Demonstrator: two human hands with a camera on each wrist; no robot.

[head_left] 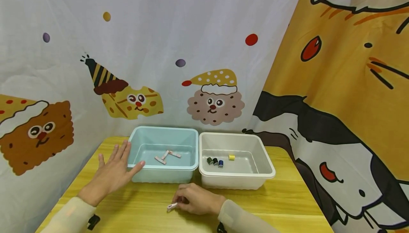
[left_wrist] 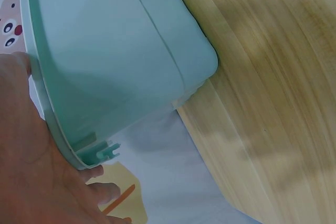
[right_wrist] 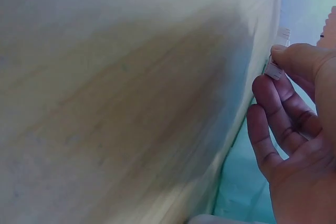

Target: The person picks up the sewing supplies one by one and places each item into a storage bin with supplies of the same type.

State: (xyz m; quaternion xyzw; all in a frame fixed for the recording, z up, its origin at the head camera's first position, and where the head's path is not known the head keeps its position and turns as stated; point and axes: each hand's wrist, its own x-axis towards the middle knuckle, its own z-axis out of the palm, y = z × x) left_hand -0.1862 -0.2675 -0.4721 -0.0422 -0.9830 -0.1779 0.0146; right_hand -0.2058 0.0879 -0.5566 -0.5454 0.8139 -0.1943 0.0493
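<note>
My right hand [head_left: 198, 199] pinches a small, slim, pale pink-and-white piece [head_left: 172, 206] between thumb and fingertips, low over the table in front of the bins. Faint lines mark that piece [right_wrist: 274, 70] in the right wrist view; its exact kind I cannot tell. With fingers spread, my left hand [head_left: 112, 171] rests at the left rim of the light blue bin [head_left: 163, 167]. Several similar pale pieces [head_left: 161, 160] lie inside this bin. In the left wrist view the hand [left_wrist: 42, 150] lies along the blue rim, fingers extended past it.
To the right, close beside the blue bin, stands a white bin [head_left: 236, 175]. It holds a yellow thread spool [head_left: 231, 157] and several dark spools, one of them blue [head_left: 221, 163]. The wooden table [head_left: 143, 208] ends at a printed cloth [head_left: 211, 20] behind the bins.
</note>
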